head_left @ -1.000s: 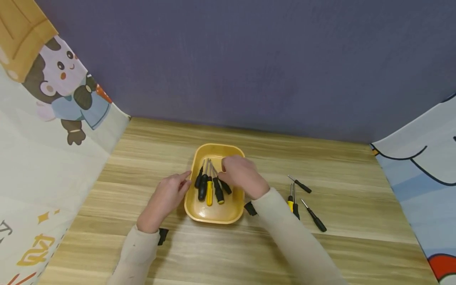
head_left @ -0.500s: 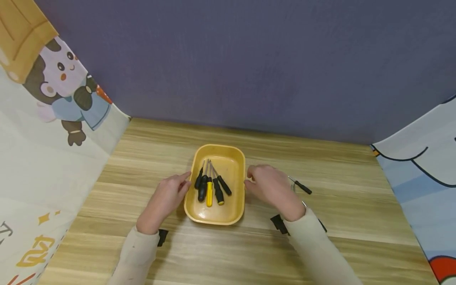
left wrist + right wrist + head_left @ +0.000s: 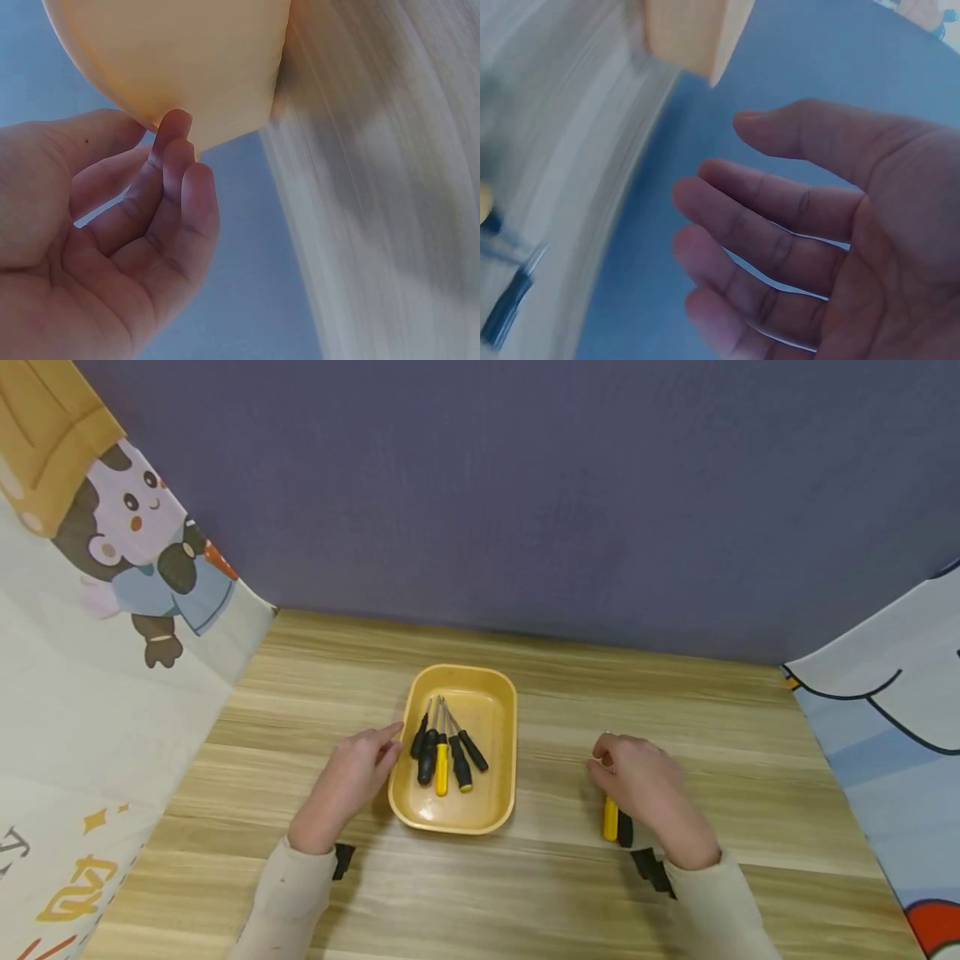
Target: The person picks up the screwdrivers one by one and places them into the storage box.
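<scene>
My left hand [image 3: 352,777] holds the near-left rim of a yellow plastic tray [image 3: 453,822], fingertips against its outer wall in the left wrist view. Several screwdrivers lie fanned in the tray, among them one with a yellow handle [image 3: 442,768] and a black one [image 3: 473,752]. To the right, my right hand [image 3: 651,785] hovers over more screwdrivers, its fingers loosely bent with nothing between them. Below it show a yellow screwdriver handle [image 3: 611,819] and a black screwdriver handle [image 3: 625,829]; the hand hides the others. The right wrist view shows a black-handled screwdriver [image 3: 508,307].
The wood-grain table [image 3: 525,893] meets a dark blue-grey wall [image 3: 525,510] at the back. Printed cartoon panels stand at the left [image 3: 150,610] and right [image 3: 885,727]. Small black pieces [image 3: 343,860] sit by each wrist.
My right hand has left the tray and moved right to above the loose screwdrivers. A black screwdriver it was touching now lies in the tray. The left hand stays at the rim.
</scene>
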Demonstrator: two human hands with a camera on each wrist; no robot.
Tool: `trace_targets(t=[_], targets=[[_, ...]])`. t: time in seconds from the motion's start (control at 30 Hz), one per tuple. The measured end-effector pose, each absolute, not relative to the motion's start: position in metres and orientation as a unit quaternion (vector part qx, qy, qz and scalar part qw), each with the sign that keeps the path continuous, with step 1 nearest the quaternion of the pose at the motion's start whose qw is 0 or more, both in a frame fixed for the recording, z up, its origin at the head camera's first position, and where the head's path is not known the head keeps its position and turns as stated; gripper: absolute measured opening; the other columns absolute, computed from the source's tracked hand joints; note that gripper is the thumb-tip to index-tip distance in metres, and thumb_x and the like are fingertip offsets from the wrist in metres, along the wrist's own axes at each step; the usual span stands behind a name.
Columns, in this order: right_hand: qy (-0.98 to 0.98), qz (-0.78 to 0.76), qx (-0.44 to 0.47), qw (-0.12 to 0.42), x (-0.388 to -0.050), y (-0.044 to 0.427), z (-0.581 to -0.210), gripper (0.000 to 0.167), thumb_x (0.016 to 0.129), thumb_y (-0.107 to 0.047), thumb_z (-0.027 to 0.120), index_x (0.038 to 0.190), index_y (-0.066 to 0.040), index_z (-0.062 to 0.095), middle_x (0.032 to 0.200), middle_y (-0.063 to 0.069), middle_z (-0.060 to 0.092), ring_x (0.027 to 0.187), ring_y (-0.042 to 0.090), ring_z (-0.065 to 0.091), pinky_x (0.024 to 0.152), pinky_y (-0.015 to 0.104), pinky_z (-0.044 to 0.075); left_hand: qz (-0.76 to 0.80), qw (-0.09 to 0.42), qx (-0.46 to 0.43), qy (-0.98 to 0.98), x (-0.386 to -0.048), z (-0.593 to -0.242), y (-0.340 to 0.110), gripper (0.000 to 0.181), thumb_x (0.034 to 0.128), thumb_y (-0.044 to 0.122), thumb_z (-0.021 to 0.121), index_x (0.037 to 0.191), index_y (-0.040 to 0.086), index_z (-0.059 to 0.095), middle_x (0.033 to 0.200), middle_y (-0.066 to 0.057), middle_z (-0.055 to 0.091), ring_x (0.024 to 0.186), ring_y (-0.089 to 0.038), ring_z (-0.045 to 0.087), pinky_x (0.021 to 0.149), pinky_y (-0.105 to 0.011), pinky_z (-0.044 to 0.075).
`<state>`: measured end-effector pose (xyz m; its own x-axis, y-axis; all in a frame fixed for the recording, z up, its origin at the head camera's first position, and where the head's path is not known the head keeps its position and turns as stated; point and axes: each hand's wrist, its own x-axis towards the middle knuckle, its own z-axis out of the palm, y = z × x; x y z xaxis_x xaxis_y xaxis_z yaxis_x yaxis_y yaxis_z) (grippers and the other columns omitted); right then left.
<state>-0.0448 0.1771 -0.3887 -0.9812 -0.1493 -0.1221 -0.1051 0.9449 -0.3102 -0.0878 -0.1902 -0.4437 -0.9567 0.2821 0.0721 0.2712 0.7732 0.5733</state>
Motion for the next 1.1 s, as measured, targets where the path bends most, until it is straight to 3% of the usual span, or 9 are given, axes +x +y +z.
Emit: trace_targets(t=[0.27,0.5,0.7,1.1], targets=[[0.986,-0.142,-0.02,0.086,-0.027,0.203,-0.408,0.01,0.093,-0.016,0.067,0.094,-0.006,0.07,0.08,0.001,0.065,0.058,0.015,0.05,0.05,0.033,0.043,0.3,0.007,0.146,0.943,-0.087,-0.444,-0.19,0.038,0.0992,0.013,0.064,0.135,0.0,0.061,0.073,-0.001,0.056,0.058,-0.011,0.048,0.048,-0.025,0.046],[0.981,-0.138,0.024,0.132,-0.018,0.216,-0.425,0.015,0.095,-0.02,0.063,0.095,-0.007,0.071,0.075,0.0,0.059,0.058,0.017,0.048,0.048,0.032,0.04,0.302,0.006,0.147,0.942,-0.086,-0.445,-0.19,0.038,0.0991,0.012,0.064,0.135,0.0,0.061,0.073,-0.001,0.056,0.057,-0.011,0.048,0.048,-0.025,0.046],[0.976,-0.137,0.047,0.164,-0.018,0.221,-0.438,0.021,0.097,-0.028,0.063,0.087,-0.011,0.067,0.07,0.001,0.055,0.057,0.019,0.047,0.046,0.032,0.038,0.301,0.008,0.144,0.943,-0.086,-0.445,-0.189,0.038,0.0994,0.012,0.064,0.135,0.0,0.061,0.075,-0.001,0.058,0.058,-0.011,0.049,0.048,-0.025,0.047],[0.971,-0.142,0.066,0.183,-0.021,0.225,-0.451,0.031,0.098,-0.032,0.06,0.072,-0.014,0.058,0.064,0.002,0.047,0.056,0.019,0.044,0.047,0.03,0.034,0.304,-0.002,0.15,0.941,-0.087,-0.445,-0.189,0.038,0.0984,0.011,0.065,0.135,0.0,0.061,0.075,-0.001,0.059,0.057,-0.011,0.049,0.048,-0.024,0.047]])
